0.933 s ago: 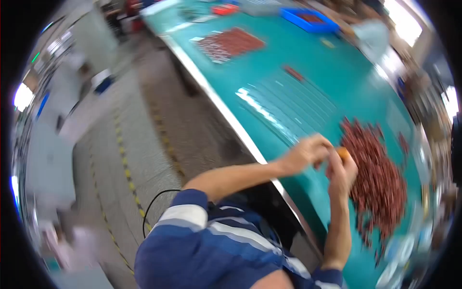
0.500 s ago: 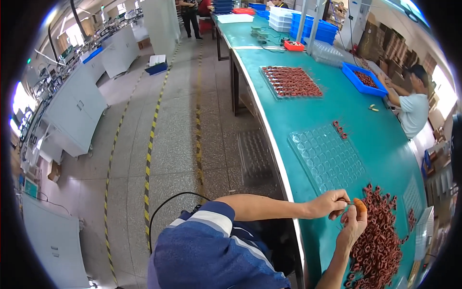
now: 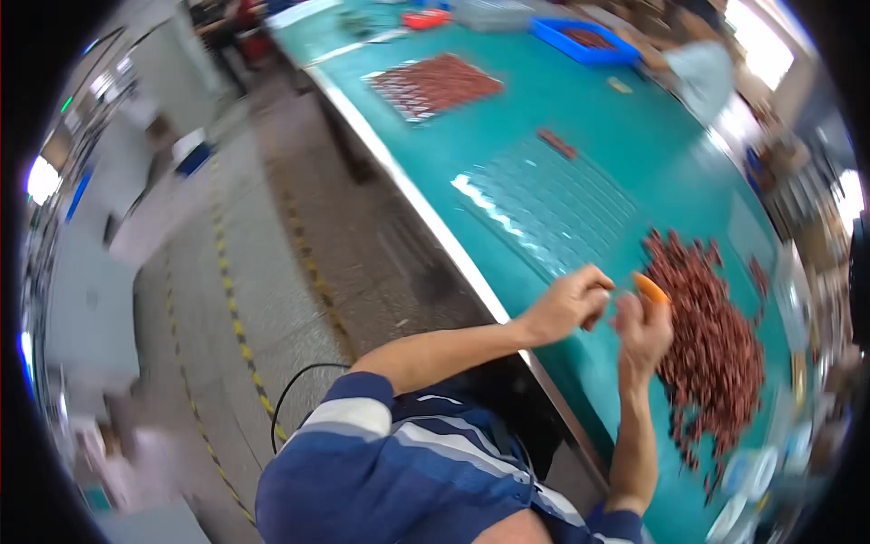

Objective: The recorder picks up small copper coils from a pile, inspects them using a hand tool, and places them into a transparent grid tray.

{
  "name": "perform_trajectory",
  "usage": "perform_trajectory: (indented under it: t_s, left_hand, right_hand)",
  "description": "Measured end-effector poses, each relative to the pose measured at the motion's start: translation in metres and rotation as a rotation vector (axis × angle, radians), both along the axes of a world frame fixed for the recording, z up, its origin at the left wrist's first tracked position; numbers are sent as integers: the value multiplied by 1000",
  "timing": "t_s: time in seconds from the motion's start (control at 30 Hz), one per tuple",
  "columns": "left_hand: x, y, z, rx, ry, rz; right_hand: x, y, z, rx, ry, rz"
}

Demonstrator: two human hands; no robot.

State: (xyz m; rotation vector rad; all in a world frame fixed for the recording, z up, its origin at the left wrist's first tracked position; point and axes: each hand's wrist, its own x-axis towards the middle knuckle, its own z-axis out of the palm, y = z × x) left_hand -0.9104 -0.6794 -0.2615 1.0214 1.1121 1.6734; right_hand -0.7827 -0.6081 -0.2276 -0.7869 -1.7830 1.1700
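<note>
Your left hand [image 3: 569, 306] sat over the teal table [image 3: 562, 109], its grip pinched together, though on what was too blurred to tell. Your right hand [image 3: 642, 328] stood just beside it at three o'clock, its grip clamped on a small orange piece [image 3: 650, 286]. A heap of small reddish-brown parts [image 3: 716, 335] lay at three o'clock of that hand. A clear moulded tray [image 3: 553, 204] rested at twelve o'clock of your hands.
</note>
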Motion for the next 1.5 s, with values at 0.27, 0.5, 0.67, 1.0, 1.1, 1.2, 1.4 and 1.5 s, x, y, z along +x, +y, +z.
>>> perform_trajectory:
  t_s: [0.27, 0.5, 0.67, 1.0, 1.1, 1.2, 1.4, 1.5]
  left_hand:
    - [-44, 77, -15, 180, 491, 198]
    - [-100, -15, -34, -96, 1150, 256]
    - [-80, -2, -33, 69, 1280, 329]
    - [-78, 1, -36, 83, 1323, 408]
    - [-74, 2, -36, 88, 1343, 419]
    - [-70, 2, -37, 104, 1344, 437]
    - [-61, -6, -33, 61, 1381, 430]
    - [-58, -11, -32, 51, 1374, 428]
  right_hand:
    - [-39, 101, 15, 100, -87, 156]
    - [-154, 149, 15, 213, -172, 148]
    - [-179, 217, -24, 384, -306, 217]
    - [-191, 213, -21, 492, -284, 214]
    - [-197, 214, -23, 514, -322, 269]
    - [-196, 212, -28, 486, -378, 330]
    - [-186, 209, -25, 514, -287, 293]
    - [-186, 204, -25, 605, -263, 263]
